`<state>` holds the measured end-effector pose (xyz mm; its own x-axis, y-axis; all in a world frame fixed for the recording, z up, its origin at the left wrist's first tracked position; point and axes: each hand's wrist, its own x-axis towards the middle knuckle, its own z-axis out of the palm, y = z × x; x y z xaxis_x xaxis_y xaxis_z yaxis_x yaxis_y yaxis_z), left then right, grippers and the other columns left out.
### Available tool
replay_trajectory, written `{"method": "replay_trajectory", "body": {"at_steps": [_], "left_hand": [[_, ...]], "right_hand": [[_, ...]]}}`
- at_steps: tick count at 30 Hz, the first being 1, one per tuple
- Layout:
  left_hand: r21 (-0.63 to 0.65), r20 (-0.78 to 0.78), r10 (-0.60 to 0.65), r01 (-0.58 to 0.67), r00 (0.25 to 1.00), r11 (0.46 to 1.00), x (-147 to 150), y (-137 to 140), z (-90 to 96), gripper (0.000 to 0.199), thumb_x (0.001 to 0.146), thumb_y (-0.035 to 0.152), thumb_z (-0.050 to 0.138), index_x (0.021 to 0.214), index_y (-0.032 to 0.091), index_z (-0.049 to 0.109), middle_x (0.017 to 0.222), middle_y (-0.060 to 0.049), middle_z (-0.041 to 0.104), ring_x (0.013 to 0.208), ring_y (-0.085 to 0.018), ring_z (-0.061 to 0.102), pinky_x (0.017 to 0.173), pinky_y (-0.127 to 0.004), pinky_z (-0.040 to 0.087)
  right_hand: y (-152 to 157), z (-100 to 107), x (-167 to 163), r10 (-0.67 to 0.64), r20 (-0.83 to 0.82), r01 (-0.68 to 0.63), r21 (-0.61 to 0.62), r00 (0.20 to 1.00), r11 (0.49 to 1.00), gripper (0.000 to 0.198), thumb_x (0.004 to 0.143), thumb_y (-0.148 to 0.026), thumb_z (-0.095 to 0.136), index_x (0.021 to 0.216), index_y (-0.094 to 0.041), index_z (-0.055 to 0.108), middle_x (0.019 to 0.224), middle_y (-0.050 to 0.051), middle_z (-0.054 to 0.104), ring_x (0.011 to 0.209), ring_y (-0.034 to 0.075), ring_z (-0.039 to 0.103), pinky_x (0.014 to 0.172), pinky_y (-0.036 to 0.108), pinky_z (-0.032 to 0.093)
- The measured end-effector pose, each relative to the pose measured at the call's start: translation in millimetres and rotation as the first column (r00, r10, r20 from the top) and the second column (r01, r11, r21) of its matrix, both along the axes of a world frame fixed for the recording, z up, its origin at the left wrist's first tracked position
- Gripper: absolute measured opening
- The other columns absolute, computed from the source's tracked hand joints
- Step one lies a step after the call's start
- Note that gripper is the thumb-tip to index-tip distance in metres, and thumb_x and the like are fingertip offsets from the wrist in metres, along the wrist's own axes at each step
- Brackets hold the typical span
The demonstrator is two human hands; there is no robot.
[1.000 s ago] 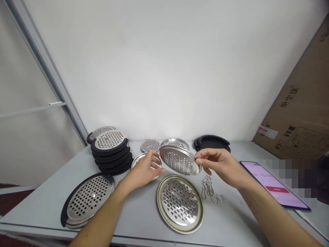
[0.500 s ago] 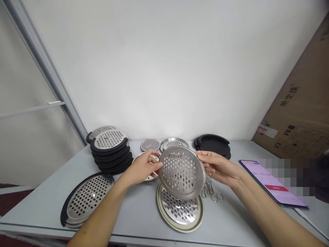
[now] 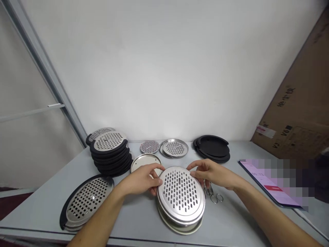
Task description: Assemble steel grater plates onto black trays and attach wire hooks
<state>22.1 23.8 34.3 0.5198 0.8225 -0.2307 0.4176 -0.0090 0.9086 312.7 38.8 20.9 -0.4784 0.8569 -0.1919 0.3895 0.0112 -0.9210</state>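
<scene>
A round metal grater disc [image 3: 181, 192] with rows of slots is between my hands, its front edge lowest. My left hand [image 3: 147, 178] pinches its upper left rim, and my right hand [image 3: 209, 173] grips the upper right rim, the thumb on top. Directly beneath it lies a pale round tray [image 3: 181, 229], mostly covered, whose inside is hidden. I cannot tell whether the disc touches the tray. Behind my left hand is a shallow round metal plate [image 3: 145, 160]. Small metal rings [image 3: 214, 197] lie below my right hand.
Black-rimmed graters [image 3: 110, 154] are stacked at the back left, and another grater [image 3: 87, 199] lies in front. Loose discs [image 3: 175, 148] lie along the wall. Black round holders [image 3: 212, 148] stand at the back right. A phone [image 3: 272, 187] and a cardboard box [image 3: 295, 113] are on the right.
The grater disc has come down toward me over the pale tray, covering the smaller grating disc seen there before. It has tipped flatter, and both hands have shifted to its upper rim.
</scene>
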Motion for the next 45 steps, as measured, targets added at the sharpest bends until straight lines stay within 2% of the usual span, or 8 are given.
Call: {"method": "replay_trajectory", "body": {"at_steps": [4, 9, 22, 27, 34, 39, 41, 45], "left_hand": [[-0.006, -0.062, -0.022, 0.021, 0.998, 1.000, 3, -1, -10.4, 0.044, 0.081, 0.038, 0.061, 0.121, 0.022, 0.052, 0.084, -0.002, 0.060, 0.057, -0.014, 0.064, 0.059, -0.029, 0.053], [-0.006, -0.124, -0.072, 0.072, 0.990, 0.997, 5, -4, -13.0, 0.044, 0.081, 0.040, 0.059, 0.120, 0.021, 0.051, 0.080, -0.002, 0.062, 0.056, -0.014, 0.063, 0.054, -0.026, 0.050], [0.192, -0.360, -0.021, 0.096, 0.933, 0.977, 8, -13, -4.7, 0.045, 0.082, 0.047, 0.053, 0.120, 0.024, 0.054, 0.073, 0.000, 0.065, 0.049, -0.015, 0.056, 0.049, -0.024, 0.038], [0.285, -0.390, 0.029, 0.091, 0.921, 0.954, 8, -13, -3.0, 0.043, 0.081, 0.047, 0.056, 0.117, 0.024, 0.058, 0.076, -0.002, 0.065, 0.059, -0.018, 0.058, 0.055, -0.025, 0.038], [0.312, -0.408, 0.039, 0.100, 0.912, 0.945, 1, -9, -11.6, 0.047, 0.080, 0.048, 0.057, 0.121, 0.025, 0.057, 0.079, -0.003, 0.066, 0.066, -0.021, 0.060, 0.059, -0.027, 0.040], [0.290, -0.426, 0.013, 0.123, 0.904, 0.949, 0, -9, -12.1, 0.048, 0.083, 0.048, 0.054, 0.127, 0.027, 0.053, 0.082, -0.003, 0.067, 0.072, -0.023, 0.062, 0.063, -0.028, 0.042], [0.317, -0.434, 0.027, 0.124, 0.901, 0.940, 0, -12, -9.4, 0.051, 0.083, 0.048, 0.055, 0.130, 0.028, 0.051, 0.086, -0.004, 0.066, 0.080, -0.025, 0.062, 0.069, -0.031, 0.044], [0.461, -0.408, 0.029, 0.178, 0.912, 0.869, 5, -19, -0.9, 0.069, 0.075, 0.053, 0.066, 0.137, 0.032, 0.044, 0.122, -0.009, 0.055, 0.116, -0.031, 0.049, 0.095, -0.040, 0.040]], "right_hand": [[0, -7, 0, 0.024, 0.070, -0.024, 0.000, 0.997, 1.000, 0.042, 0.081, -0.051, 0.062, 0.102, -0.015, 0.064, 0.065, 0.002, 0.066, 0.052, 0.015, 0.060, 0.050, 0.026, 0.052], [-3, -8, 0, 0.075, 0.136, -0.072, -0.027, 0.988, 0.997, 0.040, 0.079, -0.049, 0.065, 0.104, -0.018, 0.063, 0.083, 0.005, 0.069, 0.054, 0.016, 0.065, 0.048, 0.025, 0.052], [-6, -11, -5, 0.133, 0.179, -0.129, -0.033, 0.975, 0.991, 0.038, 0.079, -0.044, 0.066, 0.107, -0.019, 0.061, 0.085, 0.005, 0.067, 0.056, 0.016, 0.065, 0.048, 0.023, 0.051], [-6, -12, -7, 0.132, 0.194, -0.133, -0.003, 0.972, 0.991, 0.037, 0.079, -0.042, 0.066, 0.107, -0.019, 0.061, 0.085, 0.005, 0.068, 0.057, 0.016, 0.066, 0.048, 0.022, 0.050], [-7, -12, -10, 0.112, 0.267, -0.134, 0.066, 0.957, 0.989, 0.039, 0.079, -0.040, 0.066, 0.113, -0.021, 0.060, 0.086, 0.004, 0.068, 0.054, 0.014, 0.064, 0.044, 0.020, 0.047], [-8, -11, -12, 0.124, 0.306, -0.146, 0.047, 0.944, 0.988, 0.045, 0.079, -0.043, 0.066, 0.118, -0.022, 0.058, 0.088, 0.004, 0.067, 0.054, 0.013, 0.062, 0.046, 0.021, 0.047], [-9, -9, -11, 0.113, 0.342, -0.156, 0.101, 0.933, 0.983, 0.054, 0.075, -0.045, 0.070, 0.122, -0.023, 0.057, 0.092, 0.005, 0.066, 0.059, 0.014, 0.062, 0.050, 0.022, 0.048], [-16, -4, -8, 0.055, 0.412, -0.201, 0.318, 0.909, 0.927, 0.076, 0.063, -0.045, 0.080, 0.131, -0.027, 0.052, 0.105, 0.006, 0.062, 0.081, 0.019, 0.062, 0.067, 0.026, 0.050]]}}
